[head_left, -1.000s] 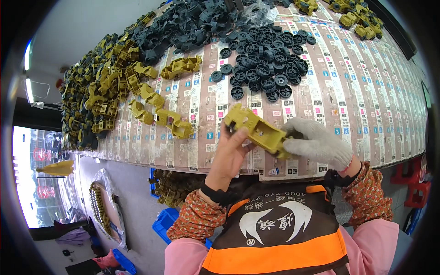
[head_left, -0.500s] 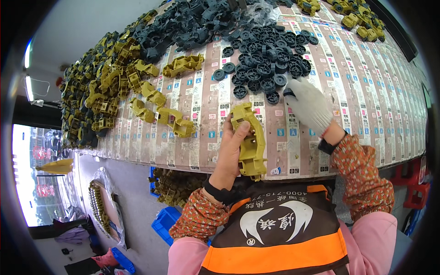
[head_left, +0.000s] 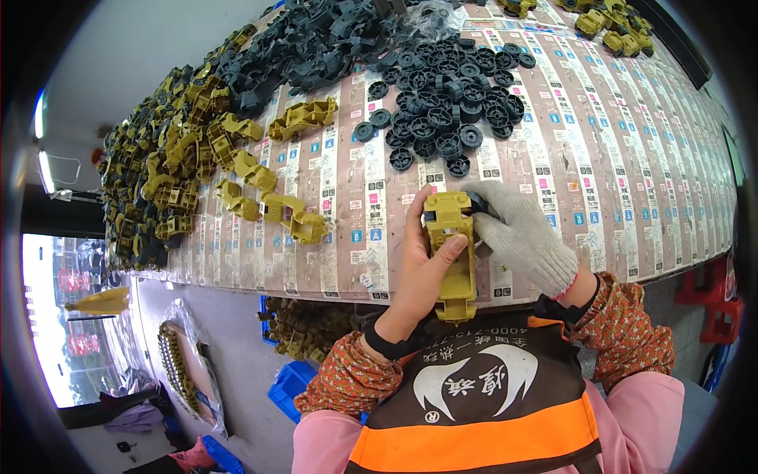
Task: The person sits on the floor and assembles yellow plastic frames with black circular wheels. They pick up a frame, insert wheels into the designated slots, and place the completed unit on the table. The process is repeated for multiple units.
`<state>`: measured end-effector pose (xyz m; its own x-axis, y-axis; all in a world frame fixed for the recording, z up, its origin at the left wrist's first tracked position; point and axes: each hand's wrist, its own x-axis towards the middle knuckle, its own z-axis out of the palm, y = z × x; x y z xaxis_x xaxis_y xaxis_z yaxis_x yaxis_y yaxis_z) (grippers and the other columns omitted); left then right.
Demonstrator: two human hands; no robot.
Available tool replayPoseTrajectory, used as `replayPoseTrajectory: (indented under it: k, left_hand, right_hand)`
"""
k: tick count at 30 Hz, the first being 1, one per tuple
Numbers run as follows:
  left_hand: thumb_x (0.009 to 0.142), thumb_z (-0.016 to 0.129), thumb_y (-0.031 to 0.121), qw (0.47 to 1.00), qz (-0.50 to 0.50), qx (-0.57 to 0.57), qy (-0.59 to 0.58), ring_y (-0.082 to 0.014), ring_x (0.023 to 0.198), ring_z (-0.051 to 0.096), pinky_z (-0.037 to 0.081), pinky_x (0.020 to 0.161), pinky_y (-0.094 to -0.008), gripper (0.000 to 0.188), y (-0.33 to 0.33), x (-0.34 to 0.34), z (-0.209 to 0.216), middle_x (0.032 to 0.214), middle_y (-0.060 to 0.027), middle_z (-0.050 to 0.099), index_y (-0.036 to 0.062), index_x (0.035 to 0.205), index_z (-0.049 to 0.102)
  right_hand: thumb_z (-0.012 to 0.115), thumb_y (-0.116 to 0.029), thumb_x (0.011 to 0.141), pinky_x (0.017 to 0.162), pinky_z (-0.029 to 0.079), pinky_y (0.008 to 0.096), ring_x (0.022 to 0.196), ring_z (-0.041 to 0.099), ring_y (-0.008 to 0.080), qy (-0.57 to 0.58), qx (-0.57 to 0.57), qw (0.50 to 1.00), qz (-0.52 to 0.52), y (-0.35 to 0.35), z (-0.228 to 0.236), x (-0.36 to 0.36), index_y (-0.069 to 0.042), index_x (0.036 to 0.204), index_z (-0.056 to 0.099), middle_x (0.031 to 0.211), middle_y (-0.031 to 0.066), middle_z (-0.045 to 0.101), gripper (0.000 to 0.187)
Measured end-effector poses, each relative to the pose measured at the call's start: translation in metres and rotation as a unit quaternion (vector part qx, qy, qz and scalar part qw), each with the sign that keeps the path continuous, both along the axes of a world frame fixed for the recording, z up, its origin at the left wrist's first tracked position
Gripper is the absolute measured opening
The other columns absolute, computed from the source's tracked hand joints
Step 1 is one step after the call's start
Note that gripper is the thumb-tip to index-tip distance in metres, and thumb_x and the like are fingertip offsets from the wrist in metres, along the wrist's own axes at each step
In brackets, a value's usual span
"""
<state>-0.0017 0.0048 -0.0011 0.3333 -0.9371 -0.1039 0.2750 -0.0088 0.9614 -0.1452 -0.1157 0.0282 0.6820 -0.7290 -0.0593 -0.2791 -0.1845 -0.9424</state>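
My bare left hand (head_left: 420,272) grips a yellow plastic toy vehicle body (head_left: 455,286) upright in front of my apron, thumb across its side. At the far end of the body, my gloved right hand (head_left: 527,237) pinches a dark wheel (head_left: 478,204) against the right side; the fingertips partly hide it. A dark part also shows at the body's far left corner, by my left fingertips. Just beyond my hands lies a pile of dark toy wheels (head_left: 448,103).
Loose yellow vehicle bodies (head_left: 304,221) lie to the left, beside a large yellow-and-dark heap (head_left: 150,174). Dark plastic parts (head_left: 316,43) are piled at the back. Yellow vehicles (head_left: 624,31) stand far right. Below the table are a blue crate (head_left: 288,385) and red stools (head_left: 717,322).
My right hand has come back from the wheel pile with a wheel, to the yellow body. My left hand has turned the body and brought it slightly right.
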Motion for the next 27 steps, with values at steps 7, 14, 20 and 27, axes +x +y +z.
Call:
replayPoseTrajectory:
  k: [7,14,20,27]
  left_hand:
    - [0.100,0.070,0.014,0.984,-0.042,-0.001,-0.173,-0.0227,0.125,0.057,0.045,0.109,-0.0371,0.083,0.004,-0.004,0.014,0.141,-0.0140,0.054,0.0137,0.165,0.018]
    - [0.100,0.071,0.013,0.993,-0.095,-0.004,-0.064,-0.0200,0.119,0.057,0.047,0.105,-0.0349,0.080,0.002,0.004,0.003,0.134,-0.0111,0.054,0.0160,0.162,0.019]
    - [0.099,0.074,0.015,0.999,0.014,0.005,0.035,-0.0169,0.118,0.059,0.052,0.101,-0.0343,0.074,-0.008,0.014,-0.004,0.133,-0.0069,0.056,0.0190,0.159,0.030]
    - [0.102,0.070,0.018,0.992,0.084,0.008,0.096,-0.0187,0.118,0.061,0.055,0.100,-0.0374,0.071,-0.007,0.023,-0.005,0.135,-0.0069,0.057,0.0182,0.160,0.030]
  right_hand:
    - [0.059,-0.009,0.091,0.077,0.055,0.0528,0.091,0.069,0.0490,0.027,-0.139,0.990,0.018,0.009,-0.002,-0.010,0.004,0.118,0.063,0.093,0.0298,0.069,0.030]
    - [0.064,-0.010,0.084,0.075,0.054,0.0554,0.084,0.069,0.0472,0.088,-0.222,0.966,0.096,-0.017,-0.003,-0.008,0.003,0.104,0.064,0.081,0.0282,0.068,0.024]
    - [0.070,-0.011,0.084,0.081,0.056,0.0481,0.095,0.069,0.0380,0.117,-0.421,0.899,-0.003,-0.091,0.002,0.028,-0.003,0.106,0.062,0.098,0.0174,0.068,0.024]
    - [0.072,-0.010,0.085,0.082,0.057,0.0449,0.094,0.066,0.0371,0.154,-0.473,0.867,0.042,-0.098,-0.015,0.035,-0.005,0.112,0.063,0.103,0.0158,0.065,0.029]
